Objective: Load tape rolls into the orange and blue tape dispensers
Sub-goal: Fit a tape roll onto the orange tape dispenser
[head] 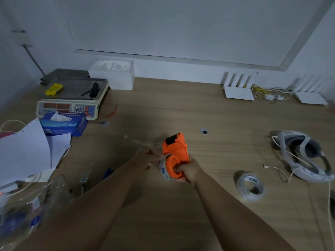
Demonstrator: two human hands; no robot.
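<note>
On the table [217,124], at lower centre of the frame, the orange dispenser [176,151] is held up with a tape roll [164,171] on its hub. Its long axis runs from the hub near the person up the frame to the black cutter end, which points away. The right hand [190,172] has its fingers curled around the hub end; the left hand [146,158] seems to pinch clear tape, though blur hides the fingertips. Best to keep the body steady and draw the tape straight toward the cutter. A spare roll [251,186] lies at lower right.

wall [181,24]: pale, with a framed white panel [163,19]
counter [226,124]: light wood grain
light: dim, bluish
</note>
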